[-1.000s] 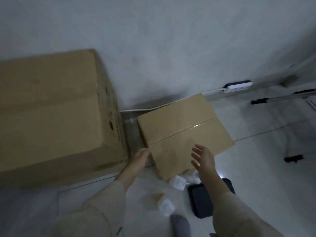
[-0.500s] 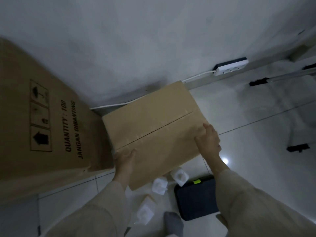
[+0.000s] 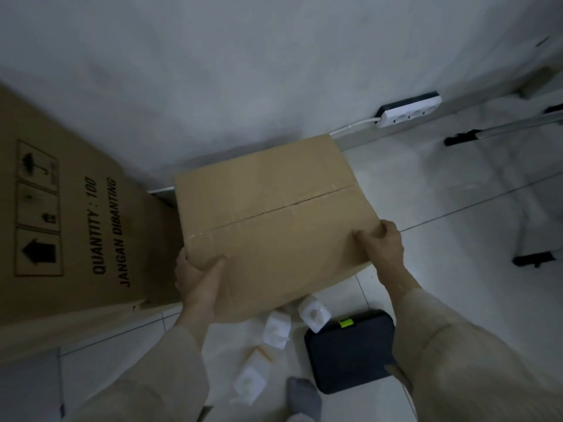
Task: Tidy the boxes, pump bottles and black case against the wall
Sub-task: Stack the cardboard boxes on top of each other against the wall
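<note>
Both hands, left hand (image 3: 198, 272) and right hand (image 3: 382, 243), clamp the small box's (image 3: 274, 220) near corners beside the big box (image 3: 61, 214); best kept level, slid flush to wall (image 3: 243, 71).

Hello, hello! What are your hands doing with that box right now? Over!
Left hand and right hand grip the small box at its near corners. Big box close on its left. Pump bottles and black case on the floor below it.

Large carton (image 3: 70, 226), left of frame: "QUANTITY : 100", "JANGAN DIBANTING"; handling pictograms incl. umbrella, up-arrow.
</note>
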Tool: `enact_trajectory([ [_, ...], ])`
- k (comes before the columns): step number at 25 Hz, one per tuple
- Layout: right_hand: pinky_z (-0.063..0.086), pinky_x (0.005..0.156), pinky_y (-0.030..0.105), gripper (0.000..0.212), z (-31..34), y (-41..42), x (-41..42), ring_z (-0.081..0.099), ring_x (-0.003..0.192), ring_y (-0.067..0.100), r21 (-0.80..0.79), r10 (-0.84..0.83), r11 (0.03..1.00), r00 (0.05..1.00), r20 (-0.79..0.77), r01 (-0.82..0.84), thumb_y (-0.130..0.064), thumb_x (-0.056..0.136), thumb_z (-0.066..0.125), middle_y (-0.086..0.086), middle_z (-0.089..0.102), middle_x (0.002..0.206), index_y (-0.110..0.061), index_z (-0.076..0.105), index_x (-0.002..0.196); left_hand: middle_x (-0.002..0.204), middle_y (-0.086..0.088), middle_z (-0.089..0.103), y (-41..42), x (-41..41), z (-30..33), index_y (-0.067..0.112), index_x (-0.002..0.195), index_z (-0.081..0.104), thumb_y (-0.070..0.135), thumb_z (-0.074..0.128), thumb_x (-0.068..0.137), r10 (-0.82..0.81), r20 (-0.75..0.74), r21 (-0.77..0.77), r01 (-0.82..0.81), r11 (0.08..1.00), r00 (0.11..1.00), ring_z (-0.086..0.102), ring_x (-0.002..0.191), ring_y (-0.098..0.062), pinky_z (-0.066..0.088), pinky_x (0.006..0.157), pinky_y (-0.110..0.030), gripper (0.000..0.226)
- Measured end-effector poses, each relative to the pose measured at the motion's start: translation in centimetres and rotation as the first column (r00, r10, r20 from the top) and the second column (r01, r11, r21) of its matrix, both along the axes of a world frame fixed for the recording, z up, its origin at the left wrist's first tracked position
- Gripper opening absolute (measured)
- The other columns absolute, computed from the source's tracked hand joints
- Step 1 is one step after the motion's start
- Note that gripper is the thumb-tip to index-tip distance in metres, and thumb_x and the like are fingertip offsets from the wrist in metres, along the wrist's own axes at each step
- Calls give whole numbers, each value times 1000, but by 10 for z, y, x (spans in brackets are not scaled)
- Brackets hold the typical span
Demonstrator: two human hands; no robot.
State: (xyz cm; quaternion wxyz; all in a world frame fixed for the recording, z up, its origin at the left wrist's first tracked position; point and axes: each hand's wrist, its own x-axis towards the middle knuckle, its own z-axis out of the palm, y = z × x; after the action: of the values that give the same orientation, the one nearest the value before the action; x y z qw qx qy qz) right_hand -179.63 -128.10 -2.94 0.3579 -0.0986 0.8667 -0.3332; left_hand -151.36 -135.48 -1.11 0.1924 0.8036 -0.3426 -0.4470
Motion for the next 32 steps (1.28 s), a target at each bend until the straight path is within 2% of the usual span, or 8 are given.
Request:
enact_trajectory([
  [6, 43, 89, 35, 58, 76, 36, 9, 49, 108, 24, -159, -154, 976, 988, -30, 147, -30, 77, 69, 10, 50, 128, -13, 47, 128, 140, -3, 46, -5, -1, 79, 30, 139, 33, 48, 67, 49, -132, -35, -118, 127, 985, 991, 42, 128, -31, 41, 103, -52, 97],
  [11, 46, 96, 43, 52, 191, 72, 15, 50, 114, 26, -344, -234, 916, 971, -43, 206, -30, 79, 68, 8, 51, 128, -15, 49, 125, 143, -5, 43, 11, 5, 189, 29, 140, 31, 47, 65, 53, -227, -95, -230, 201, 952, 969, 40, 131, -31, 37, 107, -50, 95],
  [14, 47, 92, 45, 50, 278, 91, 26, 52, 111, 27, -450, -255, 872, 964, -79, 194, -31, 79, 68, 9, 54, 124, -15, 51, 123, 142, -3, 46, 16, 18, 270, 33, 138, 35, 53, 66, 51, -272, -169, -316, 210, 925, 947, 43, 129, -29, 38, 107, -49, 94],
  [18, 46, 93, 47, 52, 381, 115, 52, 50, 116, 28, -611, -361, 754, 929, -79, 241, -32, 82, 64, 10, 52, 128, -13, 49, 128, 136, -2, 52, 24, 37, 387, 36, 132, 41, 55, 66, 49, -350, -288, -467, 189, 864, 891, 44, 128, -26, 39, 107, -47, 88],
  [21, 43, 91, 40, 46, 440, 117, 77, 49, 117, 27, -704, -406, 670, 910, -78, 238, -28, 84, 62, 10, 52, 129, -13, 50, 125, 131, -2, 55, 26, 58, 458, 39, 123, 48, 57, 61, 52, -411, -295, -574, 184, 798, 862, 48, 124, -26, 41, 105, -48, 75],
  [26, 41, 86, 35, 44, 510, 86, 136, 47, 107, 19, -780, -356, 606, 930, -86, 160, -26, 85, 61, 9, 51, 127, -11, 50, 125, 134, 0, 53, 6, 130, 541, 40, 124, 46, 56, 52, 64, -418, -281, -665, 139, 734, 864, 46, 124, -30, 39, 104, -53, 63],
  [28, 42, 84, 35, 42, 528, 71, 167, 48, 106, 20, -779, -293, 619, 949, -114, 97, -25, 86, 60, 7, 51, 123, -11, 51, 125, 136, -1, 50, 3, 169, 557, 36, 129, 44, 55, 49, 68, -388, -255, -672, 126, 730, 886, 45, 125, -31, 37, 106, -53, 64],
  [32, 45, 96, 44, 38, 536, 40, 233, 51, 109, 25, -742, -161, 670, 971, -174, -22, -23, 85, 60, 9, 53, 120, -10, 55, 121, 137, -6, 49, -6, 256, 558, 25, 131, 43, 49, 52, 78, -325, -249, -676, 76, 733, 912, 46, 123, -30, 39, 102, -46, 59],
])
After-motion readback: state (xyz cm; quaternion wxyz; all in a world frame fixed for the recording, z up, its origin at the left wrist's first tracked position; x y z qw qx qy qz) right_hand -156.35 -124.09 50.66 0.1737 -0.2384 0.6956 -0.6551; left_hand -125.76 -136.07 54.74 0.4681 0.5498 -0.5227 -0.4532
